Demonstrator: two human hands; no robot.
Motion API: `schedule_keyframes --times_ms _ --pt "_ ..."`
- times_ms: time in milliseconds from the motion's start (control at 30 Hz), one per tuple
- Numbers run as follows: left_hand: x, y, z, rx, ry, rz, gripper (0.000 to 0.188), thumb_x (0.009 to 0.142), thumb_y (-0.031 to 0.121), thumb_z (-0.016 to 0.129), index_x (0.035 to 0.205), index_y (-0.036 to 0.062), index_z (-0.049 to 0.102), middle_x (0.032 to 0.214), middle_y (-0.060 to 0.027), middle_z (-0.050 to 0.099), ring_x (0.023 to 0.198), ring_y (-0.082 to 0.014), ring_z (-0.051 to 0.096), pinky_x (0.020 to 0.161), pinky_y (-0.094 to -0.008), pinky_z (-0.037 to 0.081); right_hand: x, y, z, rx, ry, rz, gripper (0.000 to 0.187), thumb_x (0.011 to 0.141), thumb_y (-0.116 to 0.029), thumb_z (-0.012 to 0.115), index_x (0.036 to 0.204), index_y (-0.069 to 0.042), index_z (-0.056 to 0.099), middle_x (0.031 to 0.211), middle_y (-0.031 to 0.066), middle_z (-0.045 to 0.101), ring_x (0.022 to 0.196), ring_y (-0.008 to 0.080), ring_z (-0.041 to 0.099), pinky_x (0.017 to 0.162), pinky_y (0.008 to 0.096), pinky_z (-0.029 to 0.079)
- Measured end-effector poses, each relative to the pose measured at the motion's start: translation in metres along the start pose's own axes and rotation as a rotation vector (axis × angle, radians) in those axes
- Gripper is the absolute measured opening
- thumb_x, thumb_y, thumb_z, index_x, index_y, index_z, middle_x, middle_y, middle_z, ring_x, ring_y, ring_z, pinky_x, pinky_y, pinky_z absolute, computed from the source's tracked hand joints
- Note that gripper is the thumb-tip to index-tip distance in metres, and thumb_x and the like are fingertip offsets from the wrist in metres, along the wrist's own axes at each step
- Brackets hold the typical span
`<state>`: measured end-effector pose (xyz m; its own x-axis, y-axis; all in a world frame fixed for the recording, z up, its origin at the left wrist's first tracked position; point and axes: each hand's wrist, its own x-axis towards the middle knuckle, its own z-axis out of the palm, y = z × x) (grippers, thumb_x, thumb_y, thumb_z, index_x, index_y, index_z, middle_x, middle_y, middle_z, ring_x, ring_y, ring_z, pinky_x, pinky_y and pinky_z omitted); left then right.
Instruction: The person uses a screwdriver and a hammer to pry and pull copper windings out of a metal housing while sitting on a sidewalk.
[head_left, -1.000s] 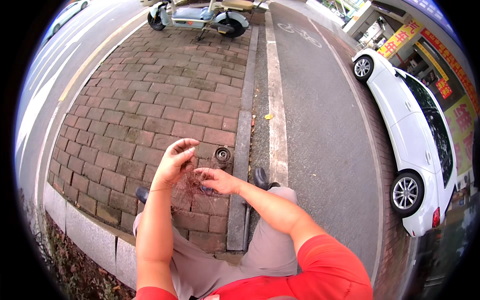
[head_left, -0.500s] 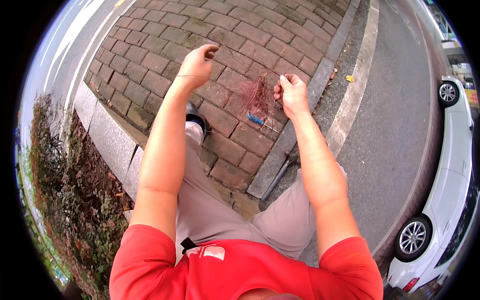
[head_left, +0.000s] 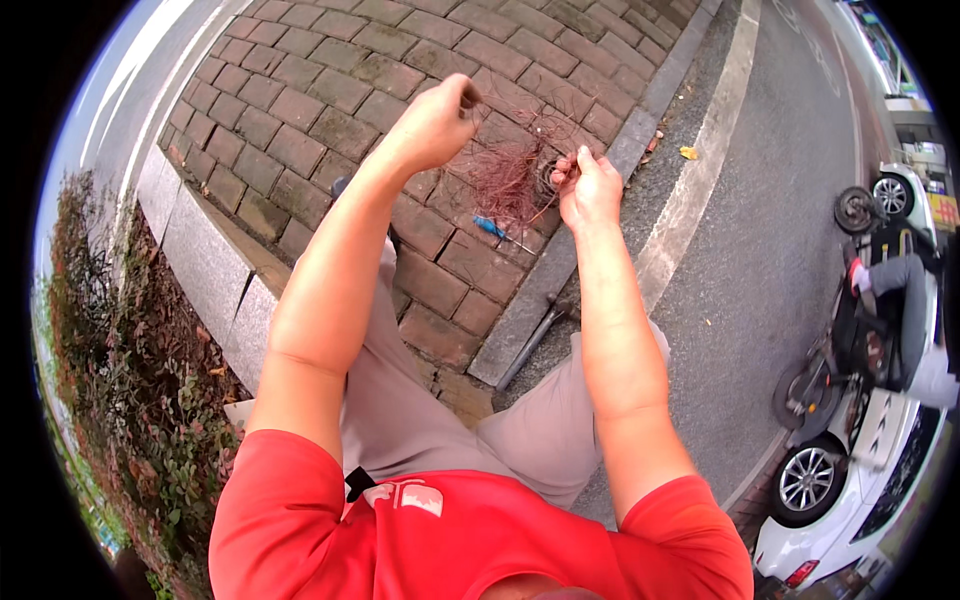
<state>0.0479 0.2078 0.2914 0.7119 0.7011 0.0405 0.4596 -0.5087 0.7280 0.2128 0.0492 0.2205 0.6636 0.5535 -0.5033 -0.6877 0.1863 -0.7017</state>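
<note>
A loose tangle of thin reddish wire (head_left: 500, 182) lies on the brick paving in front of me, with fine strands straying out toward both hands. My right hand (head_left: 588, 190) is at its right side, thumb and fingers pinched on a strand of the wire. A dark round coil (head_left: 547, 176) shows beside those fingertips. My left hand (head_left: 440, 122) is raised beyond the tangle, closed with its fingers curled. What it grips, if anything, is too fine to make out. Just this side of the tangle lies a screwdriver (head_left: 488, 226) with a blue handle.
A hammer-like tool (head_left: 535, 340) with a metal handle lies against the stone kerb (head_left: 500, 352), near my knee. Shrubs (head_left: 130, 380) grow behind a granite edge on the left. On the road at right are a motorbike with a rider (head_left: 868, 330) and a parked white car (head_left: 800, 545).
My left hand has moved right and farther away, over the wire's far side. The right hand stays pinched near the tangle. A motorbike with a rider has come into view on the road.
</note>
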Motion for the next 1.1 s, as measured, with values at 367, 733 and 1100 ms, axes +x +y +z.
schedule_keyframes --times_ms 367,733,1100 --pt "-0.102 0.101 0.056 0.106 -1.112 0.359 0.015 0.086 0.013 0.06 0.087 -0.0012 0.063 0.08 -0.0229 0.064 0.081 -0.0424 0.063 0.075 -0.0492 0.05 0.01 -0.015 -0.009 0.216 0.052 0.076 0.013 0.098 -0.01 0.052 0.091 -0.003 0.045 0.077 0.0097 0.053 0.064 0.022 0.055 0.052 0.0341 0.046" --pt "-0.032 0.011 0.165 0.042 0.414 -0.065 0.08 0.075 0.024 0.075 0.139 -0.0014 0.035 0.133 -0.0265 0.042 0.124 -0.0436 0.041 0.105 -0.0462 0.036 -0.018 -0.013 0.01 0.279 -0.143 0.159 0.013 0.1 -0.011 0.05 0.091 -0.002 0.05 0.081 0.0104 0.057 0.073 0.0223 0.057 0.061 0.0331 0.046" --pt "0.015 -0.002 0.108 -0.049 0.456 0.127 0.049 0.074 0.012 0.072 0.117 0.0054 0.049 0.103 -0.0135 0.062 0.091 -0.0347 0.063 0.078 -0.0396 0.052 -0.029 -0.023 0.016 0.294 -0.325 0.167 0.011 0.1 -0.015 0.052 0.092 -0.007 0.052 0.085 0.0082 0.063 0.076 0.0218 0.061 0.059 0.0312 0.045"
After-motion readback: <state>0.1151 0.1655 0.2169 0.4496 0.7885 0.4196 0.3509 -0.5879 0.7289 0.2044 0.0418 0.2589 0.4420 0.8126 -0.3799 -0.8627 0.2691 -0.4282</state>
